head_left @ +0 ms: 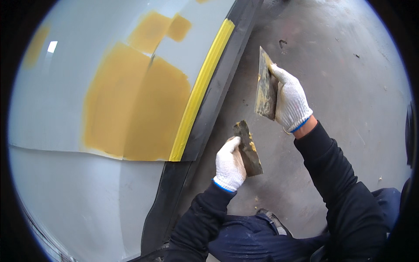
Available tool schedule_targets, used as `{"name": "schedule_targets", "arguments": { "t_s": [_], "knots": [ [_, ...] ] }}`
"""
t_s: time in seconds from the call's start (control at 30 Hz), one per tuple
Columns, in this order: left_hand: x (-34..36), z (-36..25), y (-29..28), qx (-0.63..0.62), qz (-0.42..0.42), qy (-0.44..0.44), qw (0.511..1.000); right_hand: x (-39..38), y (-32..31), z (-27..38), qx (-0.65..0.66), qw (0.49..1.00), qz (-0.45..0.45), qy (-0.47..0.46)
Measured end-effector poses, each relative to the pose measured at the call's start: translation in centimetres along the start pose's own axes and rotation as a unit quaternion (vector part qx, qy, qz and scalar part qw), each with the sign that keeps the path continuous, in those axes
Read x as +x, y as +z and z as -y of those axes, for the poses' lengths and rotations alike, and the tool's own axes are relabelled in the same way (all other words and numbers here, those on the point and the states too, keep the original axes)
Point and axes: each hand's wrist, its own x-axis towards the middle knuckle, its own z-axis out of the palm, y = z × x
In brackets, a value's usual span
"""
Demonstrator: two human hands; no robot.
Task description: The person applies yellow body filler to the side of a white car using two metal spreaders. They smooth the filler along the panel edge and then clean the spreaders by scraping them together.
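Observation:
White knit gloves with blue cuffs cover both hands. My left hand [230,165] is closed on a flat metal filler spreader [249,150], smeared with dark and yellowish residue along its edge. Higher and to the right, my right hand [291,97] grips a second spreader [266,87], thumb on its face, also streaked with residue. The two blades are apart, both held over the floor. To the left stands a pale grey car panel [61,100] with a large tan filler patch [131,105] across its crease; neither hand touches it.
Yellow masking tape [203,89] runs along the panel's edge, beside a black sill trim [218,91]. Smaller tan patches [150,30] lie farther up the panel. Below is a grey, stained floor [340,87] with bits of debris. My shoe [274,220] and dark trousers show at the bottom.

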Motion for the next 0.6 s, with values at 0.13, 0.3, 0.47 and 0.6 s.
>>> {"name": "schedule_targets", "arguments": {
  "t_s": [0.13, 0.3, 0.47, 0.6],
  "knots": [
    [-1.2, -1.1, 1.5, 0.081, 0.057, 0.112, 0.989, 0.9, -0.6, 0.5, 0.016, 0.999, -0.028, -0.027],
    [-2.8, -1.5, 3.1, 0.125, -0.018, 0.260, 0.957, 1.9, -2.0, 0.2, 0.047, 0.998, 0.019, -0.020],
    [-2.8, -1.4, 3.3, 0.099, -0.076, 0.384, 0.915, -0.2, -0.3, -1.4, 0.022, 1.000, -0.002, -0.013],
    [-3.3, -1.7, 4.9, 0.116, -0.115, 0.432, 0.887, 0.3, -1.2, -4.5, 0.018, 0.997, -0.009, -0.068]
  ]
}}
